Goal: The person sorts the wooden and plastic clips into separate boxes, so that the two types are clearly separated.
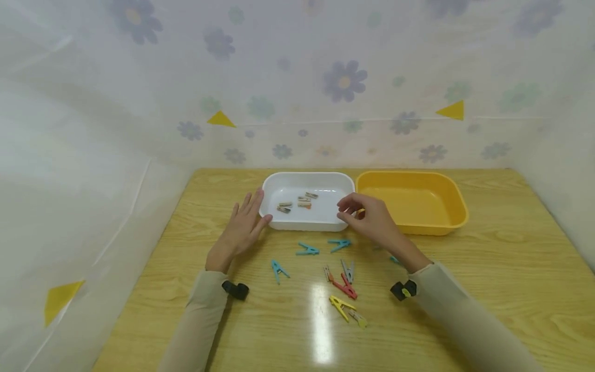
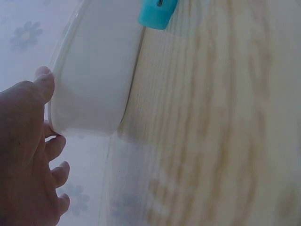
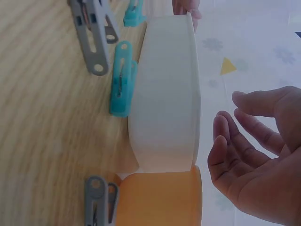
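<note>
My left hand touches the left end of the white basin, its thumb at the rim and its fingers spread along the outside. Above the basin's right end hovers my right hand, fingers loosely bent and nothing between them, as the right wrist view shows. Inside the white basin lie several small wooden clothespins. On the table in front are blue clothespins, a grey clothespin, a red clothespin, a yellow clothespin and wooden clothespins with coloured decorations.
A yellow basin stands against the white one on the right. Partly behind my right forearm lies another blue clothespin. The wooden table is bordered by flower-patterned sheeting at the back and pale sheeting at both sides.
</note>
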{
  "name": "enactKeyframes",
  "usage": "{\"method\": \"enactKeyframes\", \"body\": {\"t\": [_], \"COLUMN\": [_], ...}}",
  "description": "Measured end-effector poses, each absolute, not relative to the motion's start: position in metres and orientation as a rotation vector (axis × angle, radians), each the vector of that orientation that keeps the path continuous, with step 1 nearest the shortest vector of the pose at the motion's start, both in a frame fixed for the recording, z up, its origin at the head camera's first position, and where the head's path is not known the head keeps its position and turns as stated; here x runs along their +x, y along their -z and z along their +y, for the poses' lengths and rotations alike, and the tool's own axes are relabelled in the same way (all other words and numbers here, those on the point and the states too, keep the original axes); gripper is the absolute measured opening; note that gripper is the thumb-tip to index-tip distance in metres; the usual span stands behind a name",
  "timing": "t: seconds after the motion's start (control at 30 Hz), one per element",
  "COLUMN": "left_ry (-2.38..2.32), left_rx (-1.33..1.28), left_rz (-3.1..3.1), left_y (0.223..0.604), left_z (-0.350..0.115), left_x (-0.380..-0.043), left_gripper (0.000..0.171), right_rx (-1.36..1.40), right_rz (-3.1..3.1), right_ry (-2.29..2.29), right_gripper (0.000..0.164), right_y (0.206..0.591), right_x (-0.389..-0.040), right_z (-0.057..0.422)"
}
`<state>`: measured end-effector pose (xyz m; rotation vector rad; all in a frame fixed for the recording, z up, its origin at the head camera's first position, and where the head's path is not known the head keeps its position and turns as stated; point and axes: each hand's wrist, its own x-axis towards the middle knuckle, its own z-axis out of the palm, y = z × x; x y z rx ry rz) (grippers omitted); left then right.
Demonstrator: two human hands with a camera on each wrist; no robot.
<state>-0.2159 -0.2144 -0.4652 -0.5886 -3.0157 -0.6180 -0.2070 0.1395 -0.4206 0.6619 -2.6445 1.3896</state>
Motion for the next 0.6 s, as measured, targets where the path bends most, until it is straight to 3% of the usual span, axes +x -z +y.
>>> {"method": "enactKeyframes", "body": {"t": [0.6], "left_ry": [0.618], "left_rx": [-0.596], "left_rz": [-3.006], "left_y": [0.466], "left_z": [-0.214], "left_x": [-0.216], "left_gripper": [0.075], "right_rx": [0.732], "right_rz": [-2.594], "right_ry": [-1.394], "right_gripper": [0.010], "right_y": [0.441], "right_x": [-0.158], "right_z": [0.159]}}
